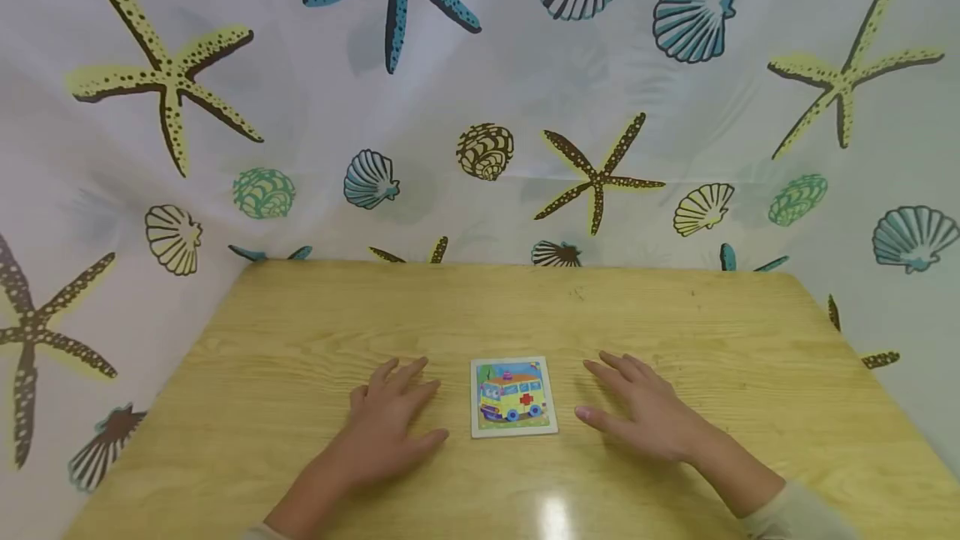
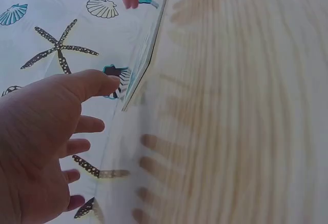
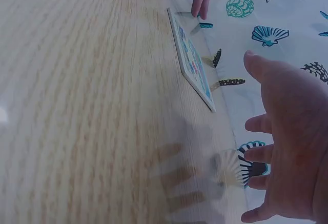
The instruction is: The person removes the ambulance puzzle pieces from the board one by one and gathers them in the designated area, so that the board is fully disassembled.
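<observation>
A flat square picture puzzle (image 1: pixel 514 397) with a pale border lies on the wooden table, showing a yellow ambulance with a red cross. To its left, my left hand (image 1: pixel 390 423) is held with fingers spread and relaxed, apart from the board. My right hand (image 1: pixel 648 411) is on the other side, its fingers also extended and holding nothing. Seen edge-on in the left wrist view, the puzzle (image 2: pixel 146 55) is beyond the thumb. The right wrist view shows the puzzle (image 3: pixel 192 62) beyond the right thumb, with the left fingertips past it.
The light wooden table (image 1: pixel 337 315) runs back to a white cloth (image 1: pixel 435 215) printed with starfish and shells. This cloth hangs behind the table and along both sides. A bright light reflection falls on the tabletop near the front.
</observation>
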Demonstrator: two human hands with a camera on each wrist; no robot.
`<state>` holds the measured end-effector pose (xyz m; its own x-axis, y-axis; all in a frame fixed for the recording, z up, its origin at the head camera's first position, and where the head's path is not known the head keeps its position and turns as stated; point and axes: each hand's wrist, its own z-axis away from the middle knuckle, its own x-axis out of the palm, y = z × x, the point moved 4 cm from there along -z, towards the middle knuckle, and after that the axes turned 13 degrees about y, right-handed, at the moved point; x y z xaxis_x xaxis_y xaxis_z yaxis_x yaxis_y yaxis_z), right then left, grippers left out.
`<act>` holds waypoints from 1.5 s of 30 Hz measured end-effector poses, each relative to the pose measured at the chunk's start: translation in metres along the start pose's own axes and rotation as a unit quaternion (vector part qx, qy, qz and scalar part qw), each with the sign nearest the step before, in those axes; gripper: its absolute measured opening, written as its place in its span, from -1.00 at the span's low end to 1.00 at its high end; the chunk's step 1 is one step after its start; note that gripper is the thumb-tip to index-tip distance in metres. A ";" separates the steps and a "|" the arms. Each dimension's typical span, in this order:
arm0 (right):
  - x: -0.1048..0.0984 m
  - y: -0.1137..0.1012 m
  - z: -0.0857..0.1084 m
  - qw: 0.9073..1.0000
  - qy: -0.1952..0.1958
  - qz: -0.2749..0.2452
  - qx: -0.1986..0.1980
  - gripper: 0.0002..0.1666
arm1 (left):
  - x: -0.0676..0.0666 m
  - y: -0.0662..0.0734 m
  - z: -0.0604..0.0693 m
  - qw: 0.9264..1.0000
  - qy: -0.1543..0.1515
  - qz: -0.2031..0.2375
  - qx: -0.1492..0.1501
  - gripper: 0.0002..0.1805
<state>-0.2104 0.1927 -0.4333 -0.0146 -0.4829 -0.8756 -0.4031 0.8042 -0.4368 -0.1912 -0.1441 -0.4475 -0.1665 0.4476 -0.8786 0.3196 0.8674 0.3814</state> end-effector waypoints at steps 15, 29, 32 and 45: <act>0.026 -0.023 -0.020 0.998 -0.033 -0.058 -0.008 -0.18 | 0.034 0.015 -0.022 0.964 0.028 0.255 -0.072 -0.38; 0.044 -0.041 -0.054 0.981 -0.080 -0.173 -0.036 -0.39 | 0.045 0.014 -0.027 0.949 0.009 0.295 -0.107 -0.24; 0.052 -0.046 -0.063 0.975 -0.097 -0.196 -0.043 -0.49 | 0.047 0.010 -0.029 0.948 0.008 0.298 -0.112 -0.24; 0.077 -0.068 -0.097 0.974 -0.117 -0.176 -0.088 -0.59 | 0.048 0.001 -0.028 0.939 -0.016 0.319 -0.125 -0.19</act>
<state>-0.2728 0.0671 -0.4511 0.3522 -0.6090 -0.7106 -0.4963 0.5222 -0.6935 -0.2256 -0.1159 -0.4816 0.0139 0.8906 -0.4546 0.1156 0.4502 0.8854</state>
